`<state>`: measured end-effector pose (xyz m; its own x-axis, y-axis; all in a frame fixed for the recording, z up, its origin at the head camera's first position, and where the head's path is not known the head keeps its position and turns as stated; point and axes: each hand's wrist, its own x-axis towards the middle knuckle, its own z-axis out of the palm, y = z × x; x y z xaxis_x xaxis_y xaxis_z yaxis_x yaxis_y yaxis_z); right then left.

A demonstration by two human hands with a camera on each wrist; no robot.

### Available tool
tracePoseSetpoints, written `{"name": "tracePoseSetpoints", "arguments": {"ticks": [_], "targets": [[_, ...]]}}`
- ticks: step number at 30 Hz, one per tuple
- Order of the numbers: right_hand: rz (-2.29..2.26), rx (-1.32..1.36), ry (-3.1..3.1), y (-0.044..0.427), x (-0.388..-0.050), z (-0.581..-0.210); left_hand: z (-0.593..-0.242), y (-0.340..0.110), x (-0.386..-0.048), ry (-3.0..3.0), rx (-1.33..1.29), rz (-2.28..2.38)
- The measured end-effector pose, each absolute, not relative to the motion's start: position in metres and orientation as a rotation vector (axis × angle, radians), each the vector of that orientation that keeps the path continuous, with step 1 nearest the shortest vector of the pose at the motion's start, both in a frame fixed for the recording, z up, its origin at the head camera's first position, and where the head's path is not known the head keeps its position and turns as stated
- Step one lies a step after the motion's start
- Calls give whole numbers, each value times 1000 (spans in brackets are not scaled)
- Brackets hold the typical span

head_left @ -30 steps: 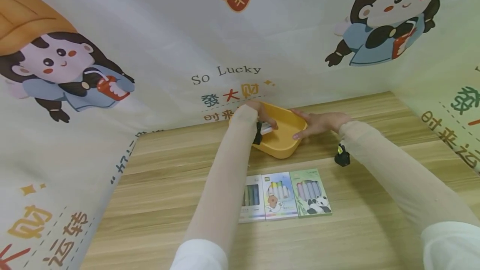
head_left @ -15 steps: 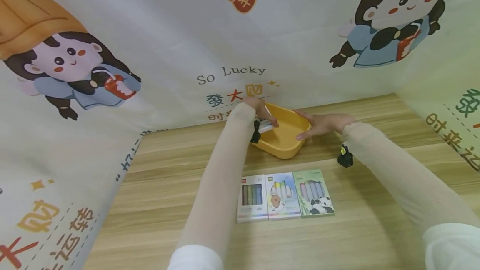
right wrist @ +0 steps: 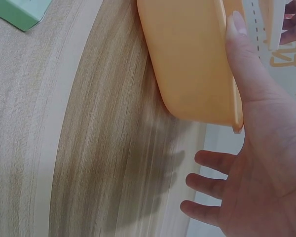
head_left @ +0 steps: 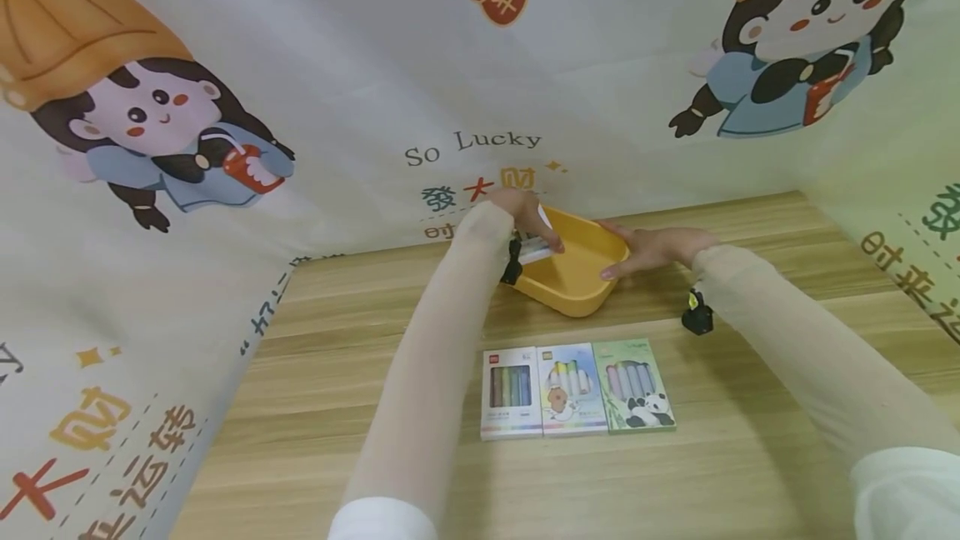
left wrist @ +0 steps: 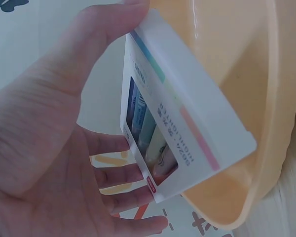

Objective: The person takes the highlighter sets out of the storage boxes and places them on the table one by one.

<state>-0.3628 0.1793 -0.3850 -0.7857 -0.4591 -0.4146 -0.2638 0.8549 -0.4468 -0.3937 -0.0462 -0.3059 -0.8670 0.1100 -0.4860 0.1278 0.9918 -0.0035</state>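
My left hand (head_left: 521, 211) pinches a white box of highlighters (left wrist: 195, 111) over the left part of a yellow plastic bin (head_left: 573, 302). In the left wrist view the box is tilted, and its window shows several pastel pens. The thumb lies on one end of the box and the fingertips on the other. At the bin's right end, my right hand (head_left: 656, 248) holds the rim, thumb over the edge; three of its fingers stick out free in the right wrist view. Three more pen boxes lie side by side nearer me: a white one (head_left: 512, 419), a blue-white one (head_left: 573, 419) and a green panda one (head_left: 626, 348).
Wood-grain table (head_left: 322, 407) lies under everything. A printed cloth wall (head_left: 360, 107) rises right behind the bin, and further cloth walls stand at left and right. Black wrist cameras (head_left: 697, 315) hang below the sleeves.
The head view has shifted slightly, so the whole scene sits a little further right. The left hand, still holding the highlighter box, has barely moved over the bin; the right hand stays on the rim.
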Motion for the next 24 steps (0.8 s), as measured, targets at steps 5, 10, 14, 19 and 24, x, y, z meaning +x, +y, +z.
{"name": "tracePoseSetpoints", "arguments": {"ticks": [5, 10, 14, 19, 24], "targets": [[-516, -522, 2508, 179, -363, -387, -305, -48, -383, 2659, 233, -49], [-532, -535, 2500, 179, -364, -388, -305, -52, -376, 2682, 289, -71], [-529, -538, 2493, 179, -363, -387, -304, -54, -372, 2673, 308, -86], [-513, -542, 2503, 179, -363, -387, -300, -57, -368, 2687, 347, -106], [-513, -535, 2498, 178, -362, -385, -296, -60, -363, 2685, 368, -95]]}}
